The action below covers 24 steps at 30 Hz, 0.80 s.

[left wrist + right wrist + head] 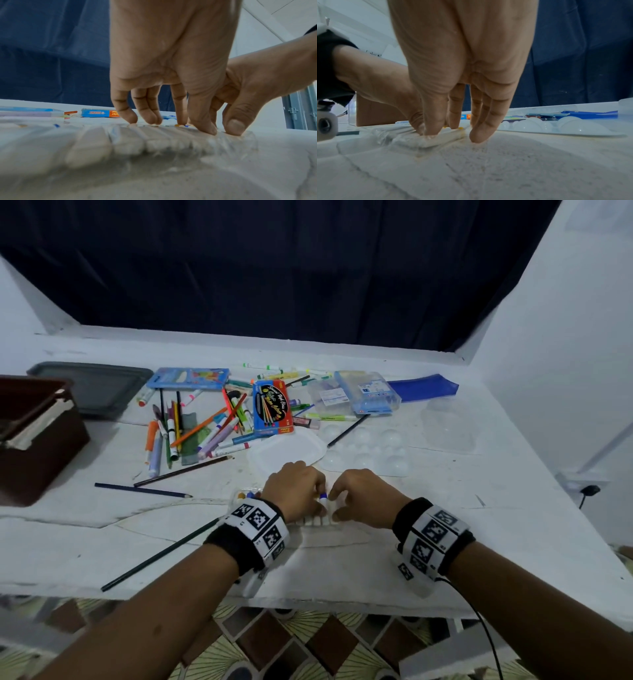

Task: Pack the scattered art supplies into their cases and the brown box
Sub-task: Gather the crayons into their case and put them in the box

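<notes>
A clear plastic tray [239,496] of white paint tubes lies near the table's front edge, mostly hidden under both hands. My left hand [320,501] has its fingers curled down over the row and pinches a blue-capped paint tube [323,497] between thumb and index. Touching it on the right, my right hand [335,506] pinches the last tube. In the right wrist view that yellow-capped tube [436,139] lies between thumb and index of the right hand [443,129]. The left wrist view shows the left hand [192,125] with fingertips on the tube row [130,139]. The brown box [37,440] stands far left.
Loose markers and pencils [205,426] lie mid-table beside a water-colour box [272,409], a blue pencil case [188,378] and a clear case [368,392]. A white palette [370,450] sits behind my hands. Two pencils [144,490] and a dark pencil [161,554] lie front left.
</notes>
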Each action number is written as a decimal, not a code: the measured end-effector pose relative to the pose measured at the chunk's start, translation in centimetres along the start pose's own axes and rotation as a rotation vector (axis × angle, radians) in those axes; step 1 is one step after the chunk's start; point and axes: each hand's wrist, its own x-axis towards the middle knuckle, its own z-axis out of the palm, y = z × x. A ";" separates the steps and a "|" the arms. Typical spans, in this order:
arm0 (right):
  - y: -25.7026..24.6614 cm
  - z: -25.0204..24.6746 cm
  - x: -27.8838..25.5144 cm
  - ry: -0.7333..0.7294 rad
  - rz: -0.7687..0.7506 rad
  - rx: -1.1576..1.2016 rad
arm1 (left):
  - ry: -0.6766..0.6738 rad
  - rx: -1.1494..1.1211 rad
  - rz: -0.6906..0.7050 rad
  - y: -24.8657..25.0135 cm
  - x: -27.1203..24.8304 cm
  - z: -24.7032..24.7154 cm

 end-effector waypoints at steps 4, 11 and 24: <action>-0.1 -0.3 0.0 0.001 -0.011 -0.003 | 0.018 0.024 0.024 -0.3 0.1 0.0; 0.5 -0.2 -0.9 -0.006 0.011 0.165 | -0.076 -0.235 0.008 -2.3 1.4 -2.3; -1.0 -0.6 1.5 -0.193 -0.002 0.021 | 0.092 0.162 -0.331 -8.4 12.2 -7.6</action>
